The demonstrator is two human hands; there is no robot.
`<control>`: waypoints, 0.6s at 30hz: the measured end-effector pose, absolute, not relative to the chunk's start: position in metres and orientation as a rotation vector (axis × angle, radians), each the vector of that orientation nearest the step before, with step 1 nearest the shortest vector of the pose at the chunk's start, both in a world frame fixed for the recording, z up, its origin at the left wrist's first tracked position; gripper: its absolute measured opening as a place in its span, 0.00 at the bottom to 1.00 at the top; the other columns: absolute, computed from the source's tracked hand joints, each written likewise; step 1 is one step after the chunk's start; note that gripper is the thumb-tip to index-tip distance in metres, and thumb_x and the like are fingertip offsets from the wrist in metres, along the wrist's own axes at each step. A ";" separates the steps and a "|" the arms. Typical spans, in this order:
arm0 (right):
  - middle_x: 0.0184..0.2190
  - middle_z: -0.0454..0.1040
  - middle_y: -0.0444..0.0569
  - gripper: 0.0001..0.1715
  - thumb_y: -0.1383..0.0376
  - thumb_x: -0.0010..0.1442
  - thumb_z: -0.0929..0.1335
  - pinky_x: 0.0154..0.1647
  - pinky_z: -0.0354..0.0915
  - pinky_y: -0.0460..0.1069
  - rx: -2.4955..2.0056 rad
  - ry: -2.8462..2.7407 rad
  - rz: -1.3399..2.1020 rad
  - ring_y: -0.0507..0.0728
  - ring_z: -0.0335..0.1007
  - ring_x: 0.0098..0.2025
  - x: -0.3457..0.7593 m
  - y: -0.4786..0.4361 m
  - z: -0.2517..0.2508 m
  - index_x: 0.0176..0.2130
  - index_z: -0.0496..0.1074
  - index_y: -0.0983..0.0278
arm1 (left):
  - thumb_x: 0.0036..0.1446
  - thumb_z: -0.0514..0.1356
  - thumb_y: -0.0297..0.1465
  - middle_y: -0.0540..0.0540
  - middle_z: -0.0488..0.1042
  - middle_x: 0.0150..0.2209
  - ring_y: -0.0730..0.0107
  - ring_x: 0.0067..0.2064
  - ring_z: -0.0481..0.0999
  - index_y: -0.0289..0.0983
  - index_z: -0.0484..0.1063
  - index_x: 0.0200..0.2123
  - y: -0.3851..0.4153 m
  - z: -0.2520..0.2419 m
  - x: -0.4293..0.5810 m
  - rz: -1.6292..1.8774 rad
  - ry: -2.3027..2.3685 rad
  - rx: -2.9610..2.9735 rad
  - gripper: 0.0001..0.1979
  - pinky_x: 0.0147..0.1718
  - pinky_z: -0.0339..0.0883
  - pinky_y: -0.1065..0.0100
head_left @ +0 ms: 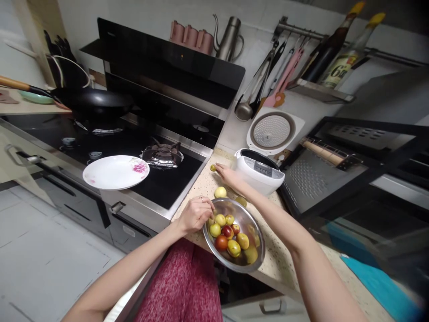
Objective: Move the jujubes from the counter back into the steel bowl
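Note:
A steel bowl (pixel 258 243) holds several jujubes (pixel 233 248), some yellow-green and some reddish brown, and sits at the counter's front edge. My left hand (pixel 197 213) is closed on the bowl's left rim, its fingertips partly hidden. Stretched across the counter beyond the bowl, my right hand (pixel 228 175) has its fingertips on a small green jujube (pixel 213 167) by the rice cooker. Between that hand and the bowl lies a pale green jujube (pixel 220 192). One more jujube (pixel 241 201) rests behind the bowl, partly covered by my right forearm.
An open white rice cooker (pixel 264 172) stands behind my right hand. On the left, a white floral plate (pixel 114 173) lies at the front of the gas stove (pixel 167 188), with a black wok (pixel 95 100) farther back. An oven (pixel 335 179) borders the counter on the right.

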State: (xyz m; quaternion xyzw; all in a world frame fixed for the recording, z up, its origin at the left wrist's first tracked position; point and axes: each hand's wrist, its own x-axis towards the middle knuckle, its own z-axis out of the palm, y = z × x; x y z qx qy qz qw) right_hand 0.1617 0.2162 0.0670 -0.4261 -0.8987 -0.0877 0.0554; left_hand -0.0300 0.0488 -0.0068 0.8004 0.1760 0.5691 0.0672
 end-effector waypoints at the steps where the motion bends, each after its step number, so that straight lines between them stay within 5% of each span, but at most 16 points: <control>1: 0.69 0.63 0.68 0.37 0.80 0.63 0.62 0.68 0.65 0.59 -1.324 -2.738 -0.283 0.64 0.65 0.69 0.155 0.225 0.064 0.70 0.61 0.72 | 0.77 0.38 0.42 0.44 0.80 0.26 0.63 0.38 0.81 0.36 0.76 0.25 0.049 -0.007 -0.029 1.725 0.528 2.409 0.36 0.42 0.71 0.61; 8: 0.70 0.61 0.68 0.36 0.81 0.65 0.59 0.65 0.64 0.54 -1.494 -2.776 -0.367 0.63 0.63 0.69 0.134 0.262 0.048 0.70 0.58 0.73 | 0.76 0.38 0.42 0.45 0.79 0.25 0.64 0.36 0.81 0.37 0.73 0.23 0.052 -0.007 -0.027 1.802 0.504 2.445 0.36 0.39 0.71 0.62; 13: 0.60 0.71 0.67 0.25 0.77 0.69 0.59 0.56 0.68 0.53 -1.537 -2.827 -0.404 0.63 0.71 0.58 0.132 0.268 0.044 0.63 0.66 0.72 | 0.76 0.39 0.41 0.45 0.80 0.26 0.64 0.37 0.82 0.37 0.74 0.24 0.053 -0.008 -0.027 1.790 0.511 2.454 0.35 0.39 0.71 0.62; 18: 0.56 0.71 0.67 0.17 0.75 0.72 0.60 0.54 0.67 0.52 -1.481 -2.846 -0.450 0.63 0.70 0.55 0.129 0.259 0.047 0.56 0.69 0.71 | 0.76 0.37 0.43 0.44 0.80 0.26 0.63 0.37 0.81 0.37 0.74 0.24 0.052 -0.010 -0.028 1.741 0.535 2.456 0.36 0.40 0.72 0.61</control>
